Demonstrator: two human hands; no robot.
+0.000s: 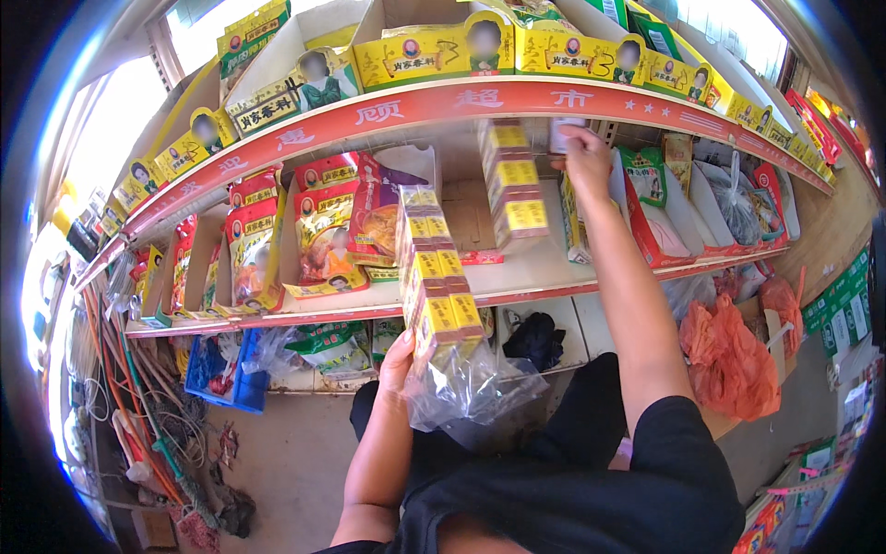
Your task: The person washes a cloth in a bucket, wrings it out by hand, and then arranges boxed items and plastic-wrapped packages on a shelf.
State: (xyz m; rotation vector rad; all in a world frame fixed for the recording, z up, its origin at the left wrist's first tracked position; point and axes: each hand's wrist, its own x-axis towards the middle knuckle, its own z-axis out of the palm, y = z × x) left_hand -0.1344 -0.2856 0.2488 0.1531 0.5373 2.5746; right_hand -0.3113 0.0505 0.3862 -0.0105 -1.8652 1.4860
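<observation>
My left hand (397, 361) grips the lower end of a long stack of small yellow-and-maroon cartons (437, 277). Clear plastic wrap (471, 388) hangs loose around that end. The stack tilts up toward the middle shelf (505, 280). A second, similar stack of cartons (513, 183) is motion-blurred over the shelf space, left of my right hand; what supports it cannot be made out. My right hand (587, 165) reaches under the upper shelf's red front strip (477, 98). Its fingertips are at a small pale rectangular item (566, 136); whether they grip it is unclear.
Seasoning packets (325, 221) in open display boxes stand left on the middle shelf, more boxes (647, 228) right. Yellow display boxes (429, 59) line the upper shelf. Below are a blue crate (232, 388), a black bag (534, 343) and red plastic bags (730, 360). Long poles (149, 408) lean left.
</observation>
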